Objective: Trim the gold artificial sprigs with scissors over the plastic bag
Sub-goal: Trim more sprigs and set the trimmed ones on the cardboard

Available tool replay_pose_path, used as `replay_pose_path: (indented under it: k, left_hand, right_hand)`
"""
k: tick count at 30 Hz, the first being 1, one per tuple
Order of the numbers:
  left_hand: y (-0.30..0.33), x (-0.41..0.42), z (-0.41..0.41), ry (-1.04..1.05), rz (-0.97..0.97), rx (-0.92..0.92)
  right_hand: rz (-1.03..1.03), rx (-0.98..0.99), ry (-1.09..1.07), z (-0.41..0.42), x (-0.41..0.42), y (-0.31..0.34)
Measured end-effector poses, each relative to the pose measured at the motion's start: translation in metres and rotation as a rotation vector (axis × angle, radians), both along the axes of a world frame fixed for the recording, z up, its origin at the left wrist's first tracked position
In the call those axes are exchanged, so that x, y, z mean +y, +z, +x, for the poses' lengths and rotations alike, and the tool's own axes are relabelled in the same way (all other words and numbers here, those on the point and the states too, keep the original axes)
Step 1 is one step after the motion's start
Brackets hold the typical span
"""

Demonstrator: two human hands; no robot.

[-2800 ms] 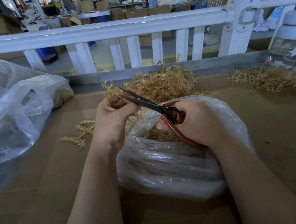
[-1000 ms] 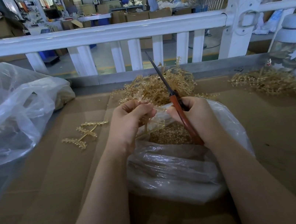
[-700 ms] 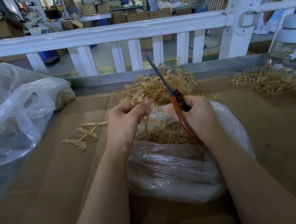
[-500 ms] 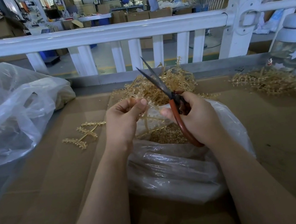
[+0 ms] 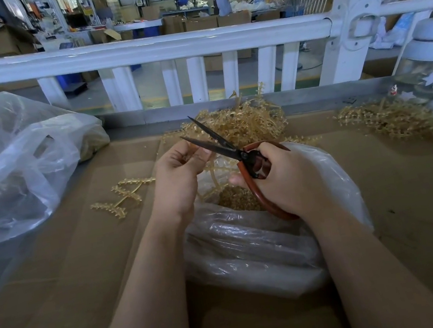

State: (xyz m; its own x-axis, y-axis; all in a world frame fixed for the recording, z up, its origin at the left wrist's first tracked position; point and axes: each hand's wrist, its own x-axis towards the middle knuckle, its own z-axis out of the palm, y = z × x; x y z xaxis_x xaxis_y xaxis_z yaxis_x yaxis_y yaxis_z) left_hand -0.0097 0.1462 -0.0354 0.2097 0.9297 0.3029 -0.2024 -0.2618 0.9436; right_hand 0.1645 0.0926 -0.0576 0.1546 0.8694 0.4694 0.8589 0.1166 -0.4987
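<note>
Pinching a gold sprig (image 5: 212,168) in my left hand (image 5: 176,176), I keep it above the plastic bag (image 5: 254,245) so offcuts drop inside; my right hand (image 5: 283,178) grips the scissors (image 5: 223,145), blades apart at its tip.

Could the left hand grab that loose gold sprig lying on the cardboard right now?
Probably not at once: the left hand pinches a gold plastic sprig over the clear plastic bag. The loose gold sprig lies unobstructed on the cardboard beside it.
</note>
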Motion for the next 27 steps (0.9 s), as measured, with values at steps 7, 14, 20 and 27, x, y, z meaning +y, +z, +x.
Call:
replay_pose_path:
  k: [7, 14, 20, 27]
  left_hand:
    - [-0.0002, 0.0012, -0.001, -0.029, -0.03, -0.027]
    - [-0.0016, 0.0021, -0.0009, -0.024, -0.031, -0.016]
    - [-0.0016, 0.0021, -0.0018, -0.047, 0.004, -0.018]
    - [-0.0011, 0.0004, -0.0004, -0.058, 0.062, 0.037]
  right_hand:
    - [0.004, -0.024, -0.052, -0.0007, 0.0026, -0.0013]
    - [0.019, -0.002, -0.054, -0.0001, 0.0019, -0.0017]
    - [0.015, 0.005, -0.048, 0.0001, 0.0027, -0.0008]
    - [0.047, -0.02, -0.069, -0.0017, 0.0025, 0.0006]
